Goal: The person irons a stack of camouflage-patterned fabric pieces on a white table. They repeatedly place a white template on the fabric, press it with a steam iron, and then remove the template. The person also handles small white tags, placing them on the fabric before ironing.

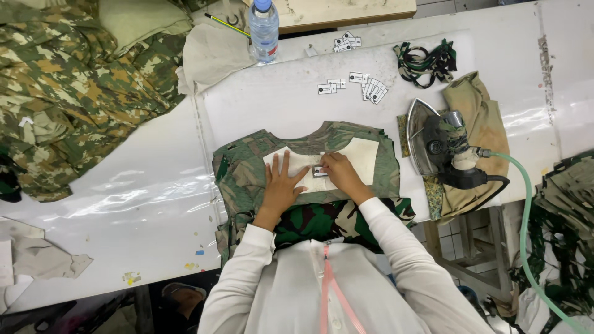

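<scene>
The left hand (281,185) lies flat, fingers spread, on a cream fabric lining piece (365,158). The right hand (339,172) has its fingertips pinched on a small white rectangular label (320,172) set on that lining. The lining sits atop a stack of green camouflage cloth panels (244,170) on the white bench (148,185). Right of the stack rests a grey steam iron (436,142); more small labels (356,83) lie beyond.

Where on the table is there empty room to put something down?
Bare white table lies between the camouflage heap and the garment under the left hand and right hand. It is crowded near the iron, labels and water bottle.
</scene>
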